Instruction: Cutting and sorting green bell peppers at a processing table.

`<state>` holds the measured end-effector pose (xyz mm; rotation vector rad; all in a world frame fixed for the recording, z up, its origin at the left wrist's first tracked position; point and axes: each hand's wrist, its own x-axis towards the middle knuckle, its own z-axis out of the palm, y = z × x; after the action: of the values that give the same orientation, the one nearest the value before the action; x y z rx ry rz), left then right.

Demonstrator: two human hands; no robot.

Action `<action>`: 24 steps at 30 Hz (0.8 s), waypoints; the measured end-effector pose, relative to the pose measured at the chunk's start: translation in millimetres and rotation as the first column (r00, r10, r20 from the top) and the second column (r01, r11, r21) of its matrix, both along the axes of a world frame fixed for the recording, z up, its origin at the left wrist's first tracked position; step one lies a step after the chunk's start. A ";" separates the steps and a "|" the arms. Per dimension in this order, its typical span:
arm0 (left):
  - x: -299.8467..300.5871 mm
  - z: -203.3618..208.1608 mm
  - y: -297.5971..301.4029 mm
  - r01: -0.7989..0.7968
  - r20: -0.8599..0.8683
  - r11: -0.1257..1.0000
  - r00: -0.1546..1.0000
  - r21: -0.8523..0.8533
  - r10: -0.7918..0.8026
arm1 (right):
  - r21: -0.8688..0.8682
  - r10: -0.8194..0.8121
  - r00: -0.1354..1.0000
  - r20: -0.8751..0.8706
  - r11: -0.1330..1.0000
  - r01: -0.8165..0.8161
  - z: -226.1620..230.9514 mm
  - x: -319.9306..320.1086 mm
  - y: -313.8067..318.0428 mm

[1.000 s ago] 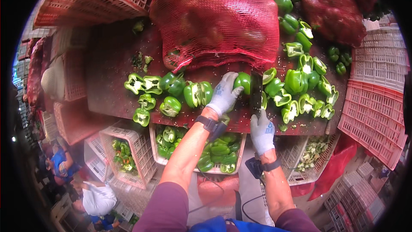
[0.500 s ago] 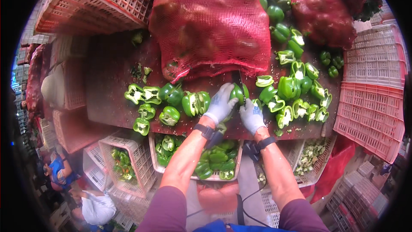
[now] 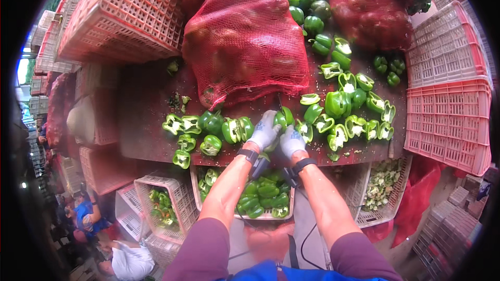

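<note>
Both my hands wear pale work gloves and meet at the near edge of the dark red table [image 3: 151, 125]. My left hand [image 3: 264, 132] is closed on a green bell pepper [image 3: 284, 117], its fingers along the left side. My right hand [image 3: 291, 142] is closed just right of the pepper, on a knife whose handle is hidden in the glove. Only a thin dark part of the blade shows beyond the pepper. Cut peppers [image 3: 210, 145] lie left of my hands, and more pepper halves [image 3: 338, 136] spread to the right.
A red mesh sack [image 3: 245, 41] bulges across the table's far side, beside whole peppers [image 3: 313, 24]. Crates [image 3: 445, 125] stack at right and a large crate [image 3: 130, 15] stands far left. Below the edge, crates hold peppers [image 3: 265, 192] and pale scraps [image 3: 383, 184]. Other people [image 3: 130, 260] are lower left.
The whole view has shifted slightly. The knife blade, earlier upright across the pepper, now shows less. Both hands still work close together at the pepper.
</note>
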<state>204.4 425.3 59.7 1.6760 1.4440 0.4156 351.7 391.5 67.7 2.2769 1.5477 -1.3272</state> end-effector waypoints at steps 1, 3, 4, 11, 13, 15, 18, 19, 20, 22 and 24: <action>-0.8 3.2 1.4 0.002 -0.013 1.000 1.000 0.011 -0.002 | 0.036 -0.013 0.999 -0.032 0.999 0.015 2.9 4.2 3.6; 2.4 5.8 8.2 0.023 -0.016 0.998 1.000 -0.054 -0.024 | 0.060 0.005 0.997 -0.076 0.998 -0.001 13.4 23.1 9.3; 2.0 4.2 10.6 0.029 -0.018 0.998 0.999 -0.062 -0.030 | 0.045 -0.098 0.985 -0.139 0.993 0.106 20.4 30.2 10.1; 33.0 33.6 99.3 0.013 -0.407 0.983 0.911 0.182 0.063 | 0.257 -0.288 0.950 -0.121 0.915 0.310 30.2 94.9 8.8; 38.6 29.2 124.8 0.123 -0.499 0.903 0.859 0.412 0.110 | 0.210 -0.256 0.960 -0.112 0.938 0.274 29.1 94.9 8.9; 41.2 20.0 158.9 0.193 -0.460 0.810 0.882 0.554 0.105 | 0.228 -0.244 0.964 -0.106 0.938 0.263 28.2 87.6 7.9; 50.4 15.6 198.8 0.183 -0.442 0.948 0.896 0.260 -0.052 | 0.204 -0.281 0.951 -0.130 0.931 0.303 15.6 84.9 0.3; 45.4 10.3 202.3 0.163 -0.426 0.955 0.904 0.247 -0.044 | 0.194 -0.300 0.940 -0.165 0.924 0.329 13.3 85.2 -0.7; 38.3 6.0 204.6 0.140 -0.412 0.962 0.910 0.234 -0.032 | 0.181 -0.316 0.927 -0.202 0.918 0.352 11.6 84.0 -1.9; 23.0 -2.4 197.0 0.250 -0.325 0.934 0.932 0.256 -0.161 | 0.132 -0.358 0.889 -0.284 0.904 0.407 15.1 84.6 -3.5; 25.2 4.1 171.8 0.206 -0.271 0.978 0.944 0.037 -0.188 | 0.094 -0.402 0.859 -0.317 0.888 0.451 28.7 92.6 -7.0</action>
<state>229.6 597.1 63.8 1.9668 1.4455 0.1288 444.3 384.5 96.4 2.7562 1.3029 -1.7701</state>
